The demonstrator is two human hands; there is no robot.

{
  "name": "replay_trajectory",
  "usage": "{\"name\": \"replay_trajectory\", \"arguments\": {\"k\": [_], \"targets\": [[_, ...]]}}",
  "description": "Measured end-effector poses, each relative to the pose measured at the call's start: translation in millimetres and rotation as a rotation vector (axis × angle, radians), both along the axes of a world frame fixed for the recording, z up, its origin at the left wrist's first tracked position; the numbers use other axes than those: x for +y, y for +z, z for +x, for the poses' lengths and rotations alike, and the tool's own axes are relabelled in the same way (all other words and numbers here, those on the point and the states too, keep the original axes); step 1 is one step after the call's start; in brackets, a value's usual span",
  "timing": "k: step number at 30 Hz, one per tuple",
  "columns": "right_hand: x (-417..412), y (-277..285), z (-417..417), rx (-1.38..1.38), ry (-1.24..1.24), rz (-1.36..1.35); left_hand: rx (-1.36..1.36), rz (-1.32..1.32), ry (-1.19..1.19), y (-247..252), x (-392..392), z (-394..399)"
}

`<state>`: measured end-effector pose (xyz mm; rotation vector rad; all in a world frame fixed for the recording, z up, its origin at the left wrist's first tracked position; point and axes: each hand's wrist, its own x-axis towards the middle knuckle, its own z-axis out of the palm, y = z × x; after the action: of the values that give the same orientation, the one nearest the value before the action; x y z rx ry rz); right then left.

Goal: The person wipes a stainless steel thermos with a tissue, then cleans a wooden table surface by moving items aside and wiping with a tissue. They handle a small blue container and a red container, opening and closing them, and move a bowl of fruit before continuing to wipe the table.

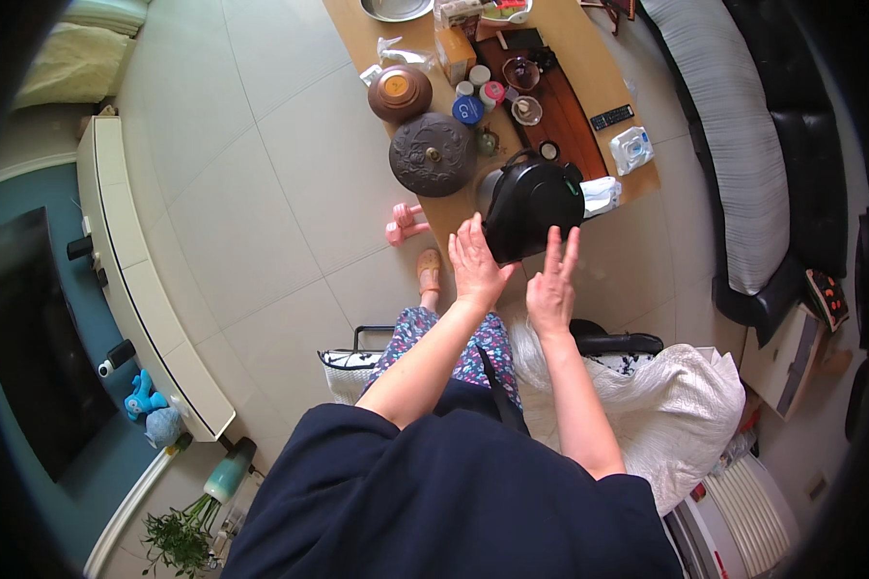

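At the near end of the wooden table stands a bulky black-topped pot [539,199], likely an electric hot-water pot, with a carrying handle and a small green mark on its lid. My left hand [478,268] is at its near left side, fingers spread and thumb out towards its front edge. With index and middle fingers extended and the others folded, my right hand [552,289] has its fingertips at the near right rim. Whether either hand presses on the pot cannot be seen. A dark embossed lidded pot [432,155] sits just to the left.
On the table [637,192] are a brown round jar [400,94], several small bottles, glass bowls [526,110], a remote control [612,116] and wipes [631,150]. Pink dumbbells [404,223] lie by the table's left edge. A black sofa [804,145] stands at right.
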<state>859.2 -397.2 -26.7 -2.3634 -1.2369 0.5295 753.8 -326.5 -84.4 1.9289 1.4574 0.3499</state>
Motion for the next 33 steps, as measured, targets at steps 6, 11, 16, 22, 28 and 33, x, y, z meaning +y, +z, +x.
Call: {"name": "replay_trajectory", "arguments": {"k": [6,11,16,22,28,33], "targets": [[-8,-9,14,0.037,-0.179,0.118,-0.156,-0.09,0.031,4,2,2],[0,1,9,0.067,-0.148,0.098,-0.02,0.04,0.013,7,0,9],[1,-2,4,0.087,-0.129,0.069,0.022,-0.027,0.021,4,-3,14],[9,6,5,0.041,-0.078,-0.031,0.041,0.064,0.058,-9,-7,21],[7,-4,10,-0.064,0.004,-0.094,-0.019,0.063,0.018,-21,-10,15],[8,-5,16,-0.052,-0.003,-0.079,-0.016,0.055,-0.107,-18,-1,6]]}}
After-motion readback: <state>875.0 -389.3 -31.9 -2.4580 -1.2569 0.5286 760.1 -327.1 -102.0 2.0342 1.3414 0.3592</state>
